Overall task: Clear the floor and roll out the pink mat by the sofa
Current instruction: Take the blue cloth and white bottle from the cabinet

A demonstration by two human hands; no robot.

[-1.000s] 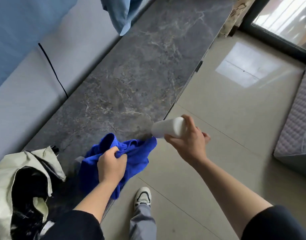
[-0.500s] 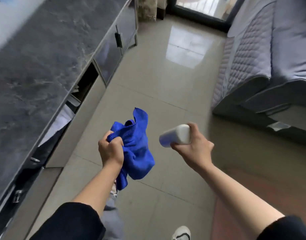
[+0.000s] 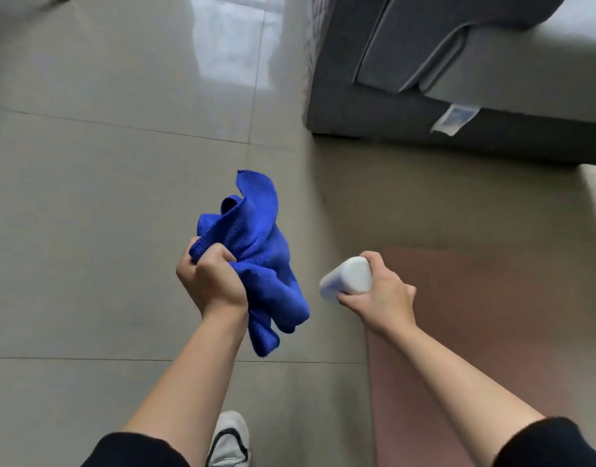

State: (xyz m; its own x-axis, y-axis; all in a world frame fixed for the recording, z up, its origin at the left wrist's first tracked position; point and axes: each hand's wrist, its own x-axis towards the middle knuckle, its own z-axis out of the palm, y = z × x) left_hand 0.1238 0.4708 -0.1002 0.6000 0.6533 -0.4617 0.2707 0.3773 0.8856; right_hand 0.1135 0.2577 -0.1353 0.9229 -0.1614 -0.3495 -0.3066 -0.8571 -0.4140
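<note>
Left hand (image 3: 210, 284) is fisted around a bunched blue cloth (image 3: 256, 251), which sticks up above the knuckles and hangs down past the wrist, clear of the floor (image 3: 104, 203). Right hand (image 3: 379, 296) is wrapped around a white bottle (image 3: 345, 279), held roughly level with its rounded end pointing toward the cloth; the two things are near each other but apart. Both forearms reach forward from short black sleeves (image 3: 552, 443). Below the right forearm a pink mat (image 3: 491, 315) lies flat on the glossy grey tiles, running from the bottom edge of the view up toward the sofa (image 3: 424, 106); a strip of bare tile shows between the mat's far end and the sofa's dark base, so they are near but not touching. The sofa is grey, fills the upper right, and has a small white tag (image 3: 454, 117) hanging at its lower front. One white shoe (image 3: 229, 439) shows at the bottom between the arms, on the tiles just left of the mat. A bright window reflection (image 3: 229, 38) lies on the floor at the top.
</note>
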